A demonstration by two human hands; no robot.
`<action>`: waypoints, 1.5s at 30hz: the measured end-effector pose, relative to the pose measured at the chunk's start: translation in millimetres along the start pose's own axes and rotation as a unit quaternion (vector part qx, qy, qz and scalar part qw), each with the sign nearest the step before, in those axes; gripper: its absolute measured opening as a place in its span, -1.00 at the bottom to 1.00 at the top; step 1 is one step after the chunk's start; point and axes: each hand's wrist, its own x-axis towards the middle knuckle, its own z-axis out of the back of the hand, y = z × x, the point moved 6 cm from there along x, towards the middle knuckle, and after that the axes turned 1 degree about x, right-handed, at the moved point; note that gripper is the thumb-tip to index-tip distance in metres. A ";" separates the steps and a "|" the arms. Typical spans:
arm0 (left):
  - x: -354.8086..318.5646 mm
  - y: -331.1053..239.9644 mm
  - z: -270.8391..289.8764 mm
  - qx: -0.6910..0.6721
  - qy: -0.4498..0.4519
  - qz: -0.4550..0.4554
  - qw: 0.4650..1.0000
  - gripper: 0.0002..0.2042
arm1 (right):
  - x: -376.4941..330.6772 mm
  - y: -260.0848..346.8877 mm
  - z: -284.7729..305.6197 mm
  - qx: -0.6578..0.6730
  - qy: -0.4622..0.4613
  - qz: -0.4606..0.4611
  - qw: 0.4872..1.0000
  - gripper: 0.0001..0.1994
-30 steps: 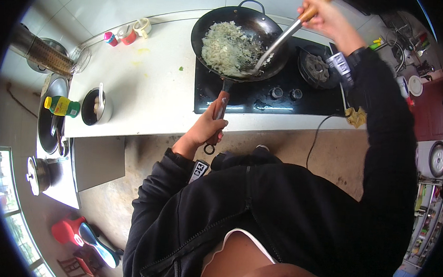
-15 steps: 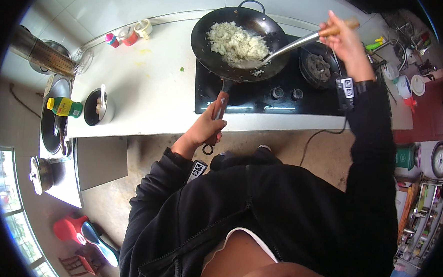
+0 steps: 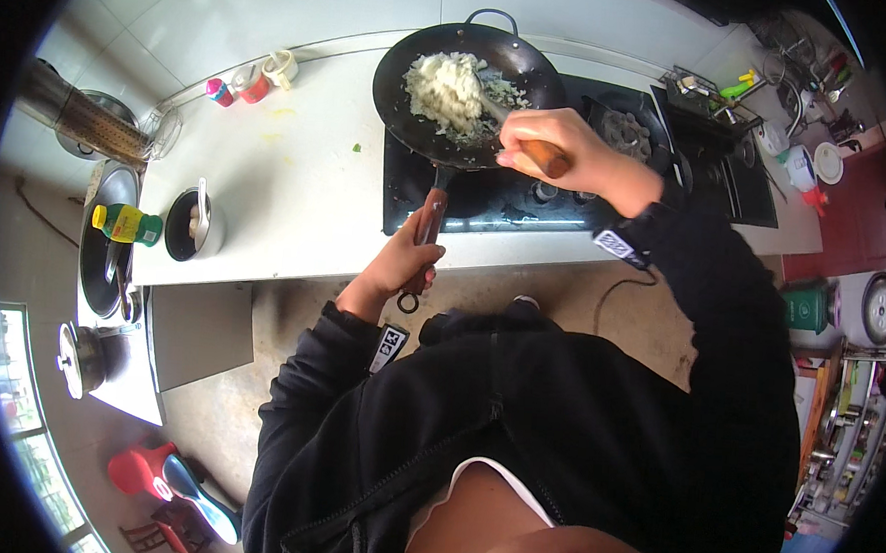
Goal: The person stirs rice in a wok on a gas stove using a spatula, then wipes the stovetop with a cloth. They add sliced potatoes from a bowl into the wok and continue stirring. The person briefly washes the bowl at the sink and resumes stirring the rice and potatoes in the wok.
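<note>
A dark wok stands over the left part of the black cooktop. White rice is heaped left of the wok's middle, with looser grains to the right and below. My left hand is closed around the wok's brown wooden handle, which points toward me. My right hand, above the wok's right rim, grips the wooden handle of a metal spatula. Its shaft slants down to the rice; the blade is hidden in or behind the heap.
Right of the wok is a second burner. On the white counter stand a bowl with a white spoon, small cups near the wall and a green-yellow bottle at the left. A cable hangs by the counter's front.
My right hand has swung left and toward me with the spatula, from beyond the cooktop's right side to the wok's rim. The rice has shifted left into a taller heap.
</note>
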 end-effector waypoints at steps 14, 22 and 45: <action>-3.1 -6.6 2.3 0.040 0.002 0.002 0.999 -0.22 | 40.3 -88.9 42.5 0.159 -0.085 -0.070 0.981 -0.80; -2.2 -2.7 3.4 0.007 0.002 -0.013 1.000 -0.25 | 2.6 24.9 -58.0 -0.147 0.284 0.229 0.919 -0.90; -3.7 -6.5 0.5 -0.003 0.011 -0.014 1.000 -0.26 | 2.1 -32.4 -18.6 0.003 -0.087 0.049 0.995 -0.82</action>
